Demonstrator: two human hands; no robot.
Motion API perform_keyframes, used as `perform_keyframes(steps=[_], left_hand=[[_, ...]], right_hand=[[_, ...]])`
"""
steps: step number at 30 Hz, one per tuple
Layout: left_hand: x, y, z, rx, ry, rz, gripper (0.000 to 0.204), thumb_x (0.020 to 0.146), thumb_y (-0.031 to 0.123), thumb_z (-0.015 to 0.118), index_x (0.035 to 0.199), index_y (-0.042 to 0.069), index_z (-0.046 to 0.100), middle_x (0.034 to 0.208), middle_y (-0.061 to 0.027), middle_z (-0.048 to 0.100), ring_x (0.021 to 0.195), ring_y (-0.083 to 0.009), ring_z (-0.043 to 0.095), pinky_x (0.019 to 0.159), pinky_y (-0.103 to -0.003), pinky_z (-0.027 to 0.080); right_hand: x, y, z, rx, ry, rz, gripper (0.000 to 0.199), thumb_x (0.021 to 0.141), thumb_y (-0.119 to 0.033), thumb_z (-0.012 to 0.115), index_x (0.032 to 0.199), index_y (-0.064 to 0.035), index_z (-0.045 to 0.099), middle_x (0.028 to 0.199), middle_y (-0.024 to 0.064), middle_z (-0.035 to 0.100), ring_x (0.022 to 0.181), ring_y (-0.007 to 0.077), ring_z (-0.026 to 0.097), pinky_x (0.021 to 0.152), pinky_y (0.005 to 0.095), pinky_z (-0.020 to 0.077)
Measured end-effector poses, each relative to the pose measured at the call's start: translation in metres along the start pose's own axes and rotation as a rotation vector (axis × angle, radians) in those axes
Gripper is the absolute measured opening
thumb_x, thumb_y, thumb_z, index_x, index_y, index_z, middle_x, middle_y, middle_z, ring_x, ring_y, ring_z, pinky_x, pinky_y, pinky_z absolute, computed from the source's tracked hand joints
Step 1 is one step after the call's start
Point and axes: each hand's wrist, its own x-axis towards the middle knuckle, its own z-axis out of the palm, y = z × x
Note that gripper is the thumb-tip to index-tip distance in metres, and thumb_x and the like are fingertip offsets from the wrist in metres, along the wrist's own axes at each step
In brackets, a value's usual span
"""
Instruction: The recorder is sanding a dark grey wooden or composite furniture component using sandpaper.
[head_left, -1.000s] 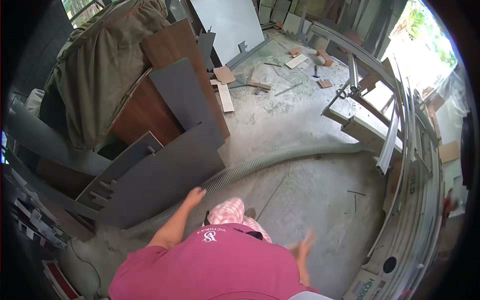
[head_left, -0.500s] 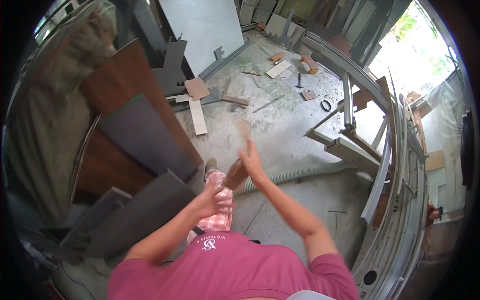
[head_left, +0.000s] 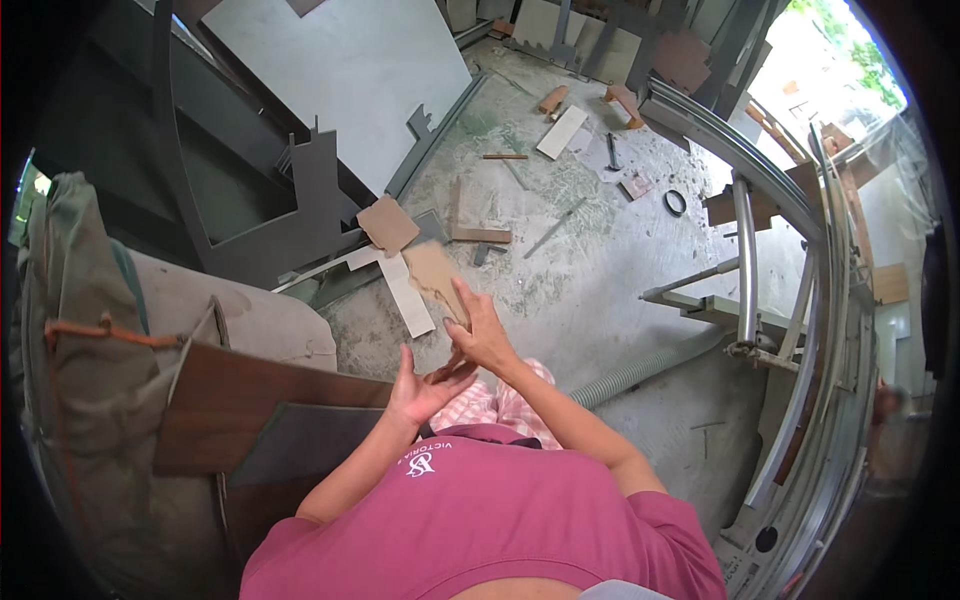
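Observation:
A light-brown scrap of thin board [head_left: 432,272] with a ragged darker edge is gripped in my right hand [head_left: 486,338], its far end slightly blurred. Just below and to the left, my left hand [head_left: 425,393] is open, palm turned up and thumb apart. Its fingertips reach to the underside of my right hand; whether they touch it I cannot tell. Beyond the scrap, a pale L-shaped strip [head_left: 403,298] and a tan many-sided offcut [head_left: 388,226] lie on the floor.
A hammer [head_left: 613,152], a black ring [head_left: 676,203] and several wood offcuts lie across the floor. Brown and grey panels [head_left: 275,405] lean at the left. A ribbed hose [head_left: 650,366] and a metal frame [head_left: 747,270] stand to the right.
My hands have come closer together, and the view has shifted. The brown piece seen between my hands earlier no longer shows there; the light-brown scrap has swung to the left.

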Motion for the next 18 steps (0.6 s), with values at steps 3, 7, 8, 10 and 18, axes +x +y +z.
perform_keyframes(steps=[3, 7, 8, 10, 18], left_hand=[[0.016, 0.027, 0.037, -0.03, 0.004, 0.041, 0.092, 0.079, 0.063, 0.046, 0.136, 0.0, 0.009, 0.137, -0.0213, 0.024, 0.126, -0.0375, 0.027, 0.104, -0.054, 0.024], [0.034, 0.052, 0.072, 0.241, -0.084, 0.221, 0.082, 0.076, 0.067, 0.046, 0.132, 0.01, 0.027, 0.132, -0.0125, 0.035, 0.12, -0.0291, 0.037, 0.097, -0.052, 0.033], [0.039, 0.056, 0.082, 0.402, -0.181, 0.282, 0.079, 0.075, 0.067, 0.048, 0.13, 0.013, 0.032, 0.13, -0.01, 0.038, 0.119, -0.0274, 0.039, 0.095, -0.052, 0.035], [0.053, 0.053, 0.105, 0.393, -0.127, 0.371, 0.076, 0.073, 0.068, 0.05, 0.127, 0.016, 0.037, 0.127, -0.0069, 0.042, 0.117, -0.026, 0.041, 0.093, -0.051, 0.036], [0.162, 0.052, 0.196, 0.573, -0.072, 0.585, 0.065, 0.08, 0.054, 0.056, 0.127, 0.012, 0.038, 0.121, -0.0052, 0.048, 0.112, -0.0201, 0.046, 0.092, -0.044, 0.039]], right_hand=[[0.032, 0.022, -0.007, -0.025, -0.217, -0.044, 0.059, 0.078, -0.032, 0.056, 0.131, -0.0129, 0.039, 0.107, 0.0236, 0.047, 0.102, 0.0373, 0.046, 0.091, 0.0394, 0.037], [0.077, 0.021, -0.017, -0.083, -0.478, -0.136, 0.052, 0.079, -0.036, 0.054, 0.125, -0.0128, 0.047, 0.107, 0.0218, 0.05, 0.102, 0.0346, 0.047, 0.089, 0.0401, 0.0375], [0.088, 0.022, -0.019, -0.113, -0.498, -0.186, 0.052, 0.079, -0.036, 0.055, 0.125, -0.0131, 0.048, 0.106, 0.0211, 0.051, 0.102, 0.034, 0.047, 0.089, 0.0404, 0.0377], [0.112, 0.021, -0.025, -0.116, -0.509, -0.231, 0.051, 0.079, -0.037, 0.055, 0.124, -0.0135, 0.048, 0.107, 0.0208, 0.05, 0.102, 0.0345, 0.047, 0.088, 0.0413, 0.0383], [0.213, 0.03, -0.1, -0.43, -0.346, -0.332, 0.059, 0.076, -0.039, 0.06, 0.125, -0.0111, 0.043, 0.11, 0.0222, 0.045, 0.1, 0.0379, 0.045, 0.085, 0.0435, 0.0394]])
